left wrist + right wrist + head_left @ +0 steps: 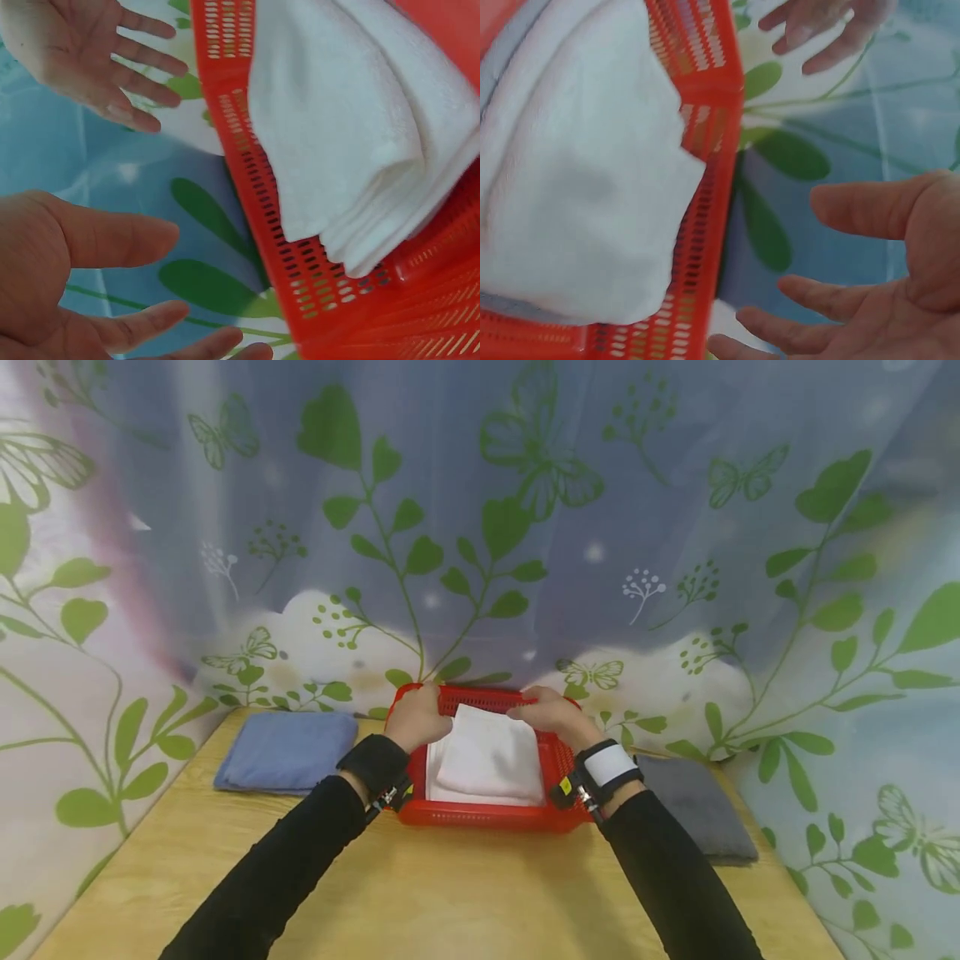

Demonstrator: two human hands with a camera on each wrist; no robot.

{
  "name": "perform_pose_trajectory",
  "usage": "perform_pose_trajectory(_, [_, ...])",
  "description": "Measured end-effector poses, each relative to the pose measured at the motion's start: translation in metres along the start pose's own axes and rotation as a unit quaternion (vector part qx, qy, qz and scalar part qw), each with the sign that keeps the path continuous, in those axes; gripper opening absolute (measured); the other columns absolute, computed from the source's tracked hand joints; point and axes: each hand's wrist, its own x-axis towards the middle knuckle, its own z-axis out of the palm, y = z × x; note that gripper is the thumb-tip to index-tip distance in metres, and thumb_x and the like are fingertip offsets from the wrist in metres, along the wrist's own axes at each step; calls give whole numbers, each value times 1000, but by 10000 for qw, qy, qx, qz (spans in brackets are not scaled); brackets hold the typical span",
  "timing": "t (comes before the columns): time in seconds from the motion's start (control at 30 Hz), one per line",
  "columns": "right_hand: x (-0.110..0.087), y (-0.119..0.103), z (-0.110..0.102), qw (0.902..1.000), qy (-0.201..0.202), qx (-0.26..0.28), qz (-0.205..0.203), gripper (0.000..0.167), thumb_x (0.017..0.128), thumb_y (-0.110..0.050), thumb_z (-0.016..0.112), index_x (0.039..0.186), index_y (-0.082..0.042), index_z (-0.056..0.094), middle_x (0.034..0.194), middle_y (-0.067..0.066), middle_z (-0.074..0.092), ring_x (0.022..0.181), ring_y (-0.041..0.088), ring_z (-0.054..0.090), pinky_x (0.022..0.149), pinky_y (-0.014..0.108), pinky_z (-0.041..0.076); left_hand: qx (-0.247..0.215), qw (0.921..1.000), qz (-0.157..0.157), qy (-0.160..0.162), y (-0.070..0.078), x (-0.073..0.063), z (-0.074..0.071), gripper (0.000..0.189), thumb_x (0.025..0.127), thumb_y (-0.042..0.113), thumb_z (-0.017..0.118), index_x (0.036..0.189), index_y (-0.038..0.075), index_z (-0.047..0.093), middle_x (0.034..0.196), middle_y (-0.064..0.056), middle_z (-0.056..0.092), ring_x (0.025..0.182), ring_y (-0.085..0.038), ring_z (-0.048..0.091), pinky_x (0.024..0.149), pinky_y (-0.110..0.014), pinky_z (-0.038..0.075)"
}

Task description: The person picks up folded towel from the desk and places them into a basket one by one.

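Note:
A red plastic basket (487, 814) with slotted walls stands on the wooden table. Inside it lies a folded white towel (491, 752), its layered edges showing in the left wrist view. My left hand (420, 718) is over the far left part of the basket in the head view; in the left wrist view its fingers (120, 236) are spread beside the far wall, holding nothing. Over the far right part is my right hand (555, 714). Its fingers (870, 210) also spread apart beside that wall in the right wrist view, with nothing in them.
A folded blue towel (288, 752) lies left of the basket. To the right is a folded dark grey towel (697, 810), partly behind the right forearm. A curtain (465, 552) with leaves and butterflies hangs close behind the table (450, 893) and along both sides.

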Motion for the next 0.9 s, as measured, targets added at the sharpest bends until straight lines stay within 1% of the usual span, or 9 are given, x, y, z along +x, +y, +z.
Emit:
perform_pose_trajectory(0.1, [-12,2,7,9991,216,-185,-301,70,100,-31,60,157,-4,30,163,19,31,150,39,34,119,54,36,-129,9997,142,176,0,-13,3,48,87,12,61,131,-5,55,117,-24,67,102,-39,65,89,-51,53])
perform_pose_trajectory(0.23, [-34,6,11,9946,509,-435,-788,68,100,-31,60,156,-4,33,163,20,33,152,40,32,121,57,32,-147,9987,310,377,5,-32,5,52,89,16,65,135,-5,53,118,-25,66,107,-44,64,93,-55,53])
perform_pose_trajectory(0.37, [-59,13,13,9902,733,-511,-1073,68,100,-30,61,157,-5,32,163,20,34,151,42,32,121,61,31,-131,9968,527,586,8,-51,7,52,90,18,69,135,-4,54,115,-25,67,103,-44,65,90,-53,54])
perform_pose_trajectory(0.47, [-77,23,16,9852,962,-577,-1295,67,100,-28,61,156,-3,33,160,22,37,148,44,36,118,63,33,-134,9935,733,858,7,-66,10,49,90,16,70,132,-4,56,110,-24,68,98,-42,65,86,-52,54])
perform_pose_trajectory(0.57, [-95,35,22,9773,1297,-722,-1509,64,99,-24,63,152,-1,37,156,23,42,145,46,40,116,64,35,-118,9893,902,1142,3,-81,14,46,88,14,72,129,-3,58,106,-23,69,94,-40,65,83,-50,55])
perform_pose_trajectory(0.63, [-107,44,25,9729,1473,-770,-1610,63,98,-22,65,151,0,39,154,25,45,144,47,42,115,66,36,-87,9876,913,1277,0,-91,18,45,88,14,74,127,-2,59,105,-22,70,93,-38,66,82,-49,55])
perform_pose_trajectory(0.73, [-122,56,29,9692,1628,-771,-1682,62,98,-22,66,149,1,40,152,26,46,142,49,42,113,68,37,-98,9874,837,1343,-4,-102,24,44,86,13,75,126,-1,60,106,-21,70,91,-35,65,81,-48,57])
perform_pose_trajectory(0.83, [-131,66,33,9654,1783,-708,-1764,62,97,-21,67,149,1,42,152,28,46,142,50,42,111,70,37,-114,9878,730,1369,-6,-111,28,44,86,12,77,125,1,61,109,-20,70,91,-33,63,82,-48,57])
perform_pose_trajectory(0.9, [-135,71,37,9623,1917,-733,-1783,62,96,-22,68,148,0,43,151,28,47,141,50,43,110,69,38,-81,9864,750,1460,-8,-115,31,43,85,11,77,124,1,62,109,-20,71,92,-33,63,82,-48,56])
